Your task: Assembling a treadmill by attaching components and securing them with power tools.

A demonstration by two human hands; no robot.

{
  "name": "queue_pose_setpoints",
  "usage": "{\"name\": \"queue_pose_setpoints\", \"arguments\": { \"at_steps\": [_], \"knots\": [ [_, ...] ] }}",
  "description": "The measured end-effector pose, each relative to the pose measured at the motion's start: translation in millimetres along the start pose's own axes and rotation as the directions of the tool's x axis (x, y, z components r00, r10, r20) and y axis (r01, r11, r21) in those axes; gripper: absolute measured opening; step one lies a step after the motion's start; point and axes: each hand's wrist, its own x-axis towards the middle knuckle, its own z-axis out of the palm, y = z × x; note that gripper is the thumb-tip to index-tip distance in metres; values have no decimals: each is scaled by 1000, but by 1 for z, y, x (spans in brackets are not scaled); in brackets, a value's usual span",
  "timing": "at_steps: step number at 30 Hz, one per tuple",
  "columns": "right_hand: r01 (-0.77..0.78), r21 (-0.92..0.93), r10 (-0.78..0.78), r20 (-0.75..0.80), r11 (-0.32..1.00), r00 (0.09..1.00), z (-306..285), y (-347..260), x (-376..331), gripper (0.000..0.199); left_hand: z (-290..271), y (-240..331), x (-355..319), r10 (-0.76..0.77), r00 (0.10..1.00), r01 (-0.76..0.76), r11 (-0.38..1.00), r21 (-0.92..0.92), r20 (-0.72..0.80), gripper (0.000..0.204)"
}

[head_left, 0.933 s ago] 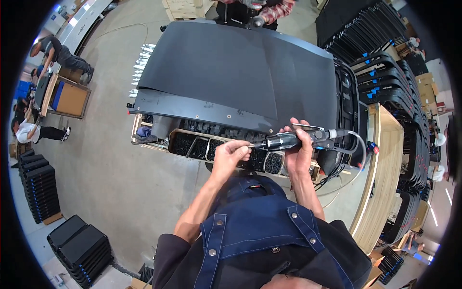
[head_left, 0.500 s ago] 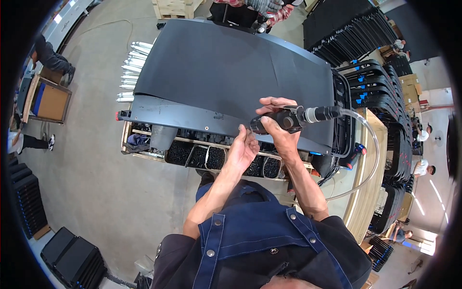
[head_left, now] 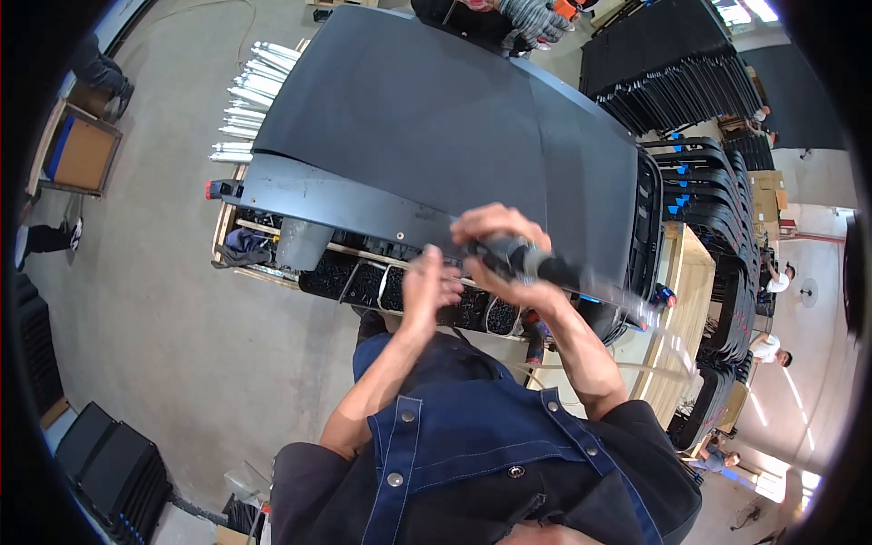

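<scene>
Left grip (head_left: 425,289): fingers smeared by motion, their tips indistinct.
Power tool (head_left: 538,261): blurred, its front end partly covered by the right grip (head_left: 502,222).
Hose (head_left: 627,300): a pale streak, its edges lost.
Bins (head_left: 382,287): partly behind the left grip; black pieces (head_left: 394,292) inside too small to tell apart.
Co-worker's glove (head_left: 538,20): near the upper edge, which cuts off the person's head.
Upper-left legs (head_left: 102,73): upper body lost in the dark rim.
Distant people (head_left: 777,280): hands too small to tell.

Panel (head_left: 427,118): smooth, matt dark-grey, scuffed along its near edge
Power tool (head_left: 509,254): dark, plastic-looking, blurred
Overalls (head_left: 481,418): matt navy cloth with shiny metal snaps (head_left: 408,416)
Crate (head_left: 695,272): bare pale wood
Rods (head_left: 262,78): glossy white
Glove (head_left: 538,20): rough grey knit
</scene>
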Motion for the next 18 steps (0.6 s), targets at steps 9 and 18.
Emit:
{"name": "queue_pose_setpoints", "arguments": {
  "at_steps": [9,18],
  "knots": [
    [-237,312,311,-213,920,926,-1,35,-6,55,-42,18,25,415,885,-395,909,132,-212,54],
    [-495,223,539,-461,840,705,64,60,-129,52,-187,-29,53,577,786,-79,448,890,-221,30]
  ]
}}
